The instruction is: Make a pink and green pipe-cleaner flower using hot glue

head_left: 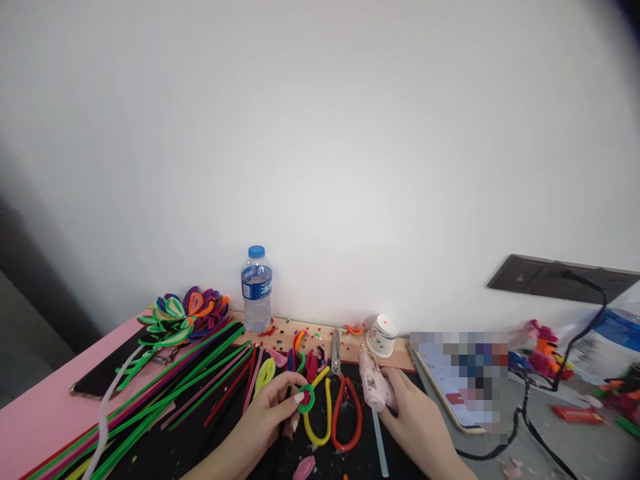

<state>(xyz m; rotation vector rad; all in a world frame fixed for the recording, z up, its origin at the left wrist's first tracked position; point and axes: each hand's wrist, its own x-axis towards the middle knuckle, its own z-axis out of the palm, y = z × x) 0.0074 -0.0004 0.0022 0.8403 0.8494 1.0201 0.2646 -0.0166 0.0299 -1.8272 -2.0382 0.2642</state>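
At the lower left of the frame, long pipe cleaners (pixel 165 400) in green, red and pink lie fanned across the tabletop (pixel 45 413), with a bunch of looped flowers (pixel 187 313) above them and a phone (pixel 107 373) beside. A water bottle (pixel 257 288) stands against the wall. At lower centre the left hand (pixel 270 407) pinches a small green and pink ring (pixel 306 399) between thumb and fingers. Just right of it lie a yellow loop (pixel 320 417) and a red loop (pixel 350 417), with scissors (pixel 336 352) above. The right hand (pixel 417 420) grasps a pink glue gun (pixel 375 387), its nozzle toward the wall. A white cup (pixel 383 335) sits behind, and a black cable (pixel 525 413) trails at lower right.
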